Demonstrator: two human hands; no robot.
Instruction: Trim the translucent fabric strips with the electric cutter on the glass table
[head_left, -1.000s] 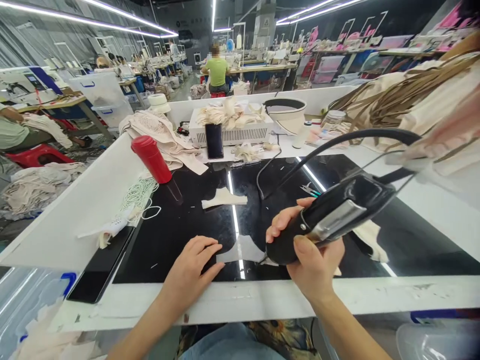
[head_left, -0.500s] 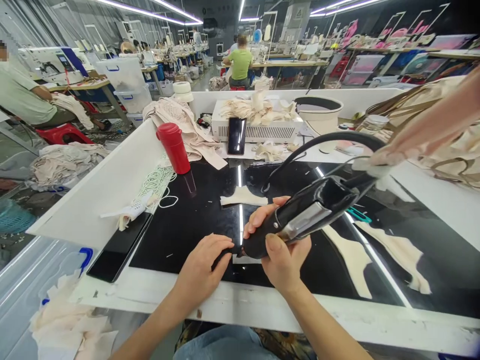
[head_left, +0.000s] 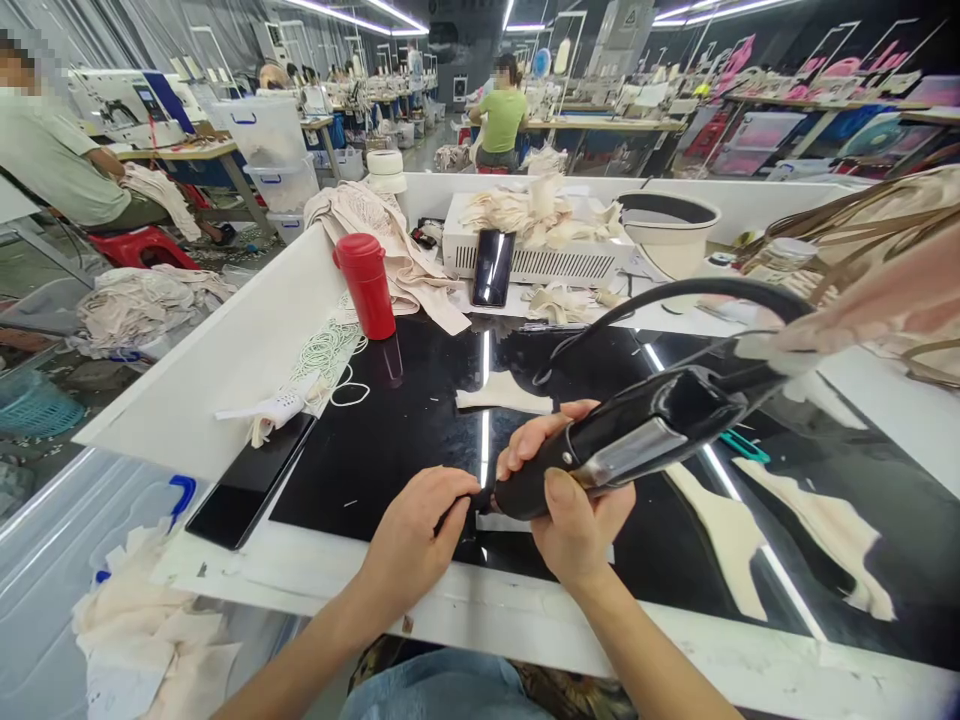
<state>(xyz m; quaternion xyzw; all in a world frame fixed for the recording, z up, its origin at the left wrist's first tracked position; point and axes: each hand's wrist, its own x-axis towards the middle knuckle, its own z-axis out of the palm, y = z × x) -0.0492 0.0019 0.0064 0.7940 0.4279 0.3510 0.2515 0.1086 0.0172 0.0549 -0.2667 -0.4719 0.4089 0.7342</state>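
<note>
My right hand (head_left: 574,520) is wrapped round a black corded handheld tool (head_left: 547,478) with a metal lever along its side. My left hand (head_left: 420,530) is closed, thumb and fingers pinching a small dark part at the tool's tip; its kind is hidden. Another person's hand (head_left: 847,310), blurred, reaches in from the upper right to the tool's rear end, where the cord (head_left: 675,290) loops away. Beyond my hands, a cream fabric piece (head_left: 504,391) lies on the black glossy board (head_left: 405,430). Further cream pieces (head_left: 720,535) lie to the right.
A red flask (head_left: 367,290) stands at the board's far left, near pale green cord (head_left: 326,355). A phone (head_left: 493,268) leans on a white box (head_left: 555,262) topped with fabric scraps. One dark flat device (head_left: 251,490) lies at left. A teal cutter (head_left: 742,446) lies behind the tool.
The view has shifted slightly, so most things sit further right in the picture. Both my hands keep their grip at the tool, and the other person's hand remains at its rear.
</note>
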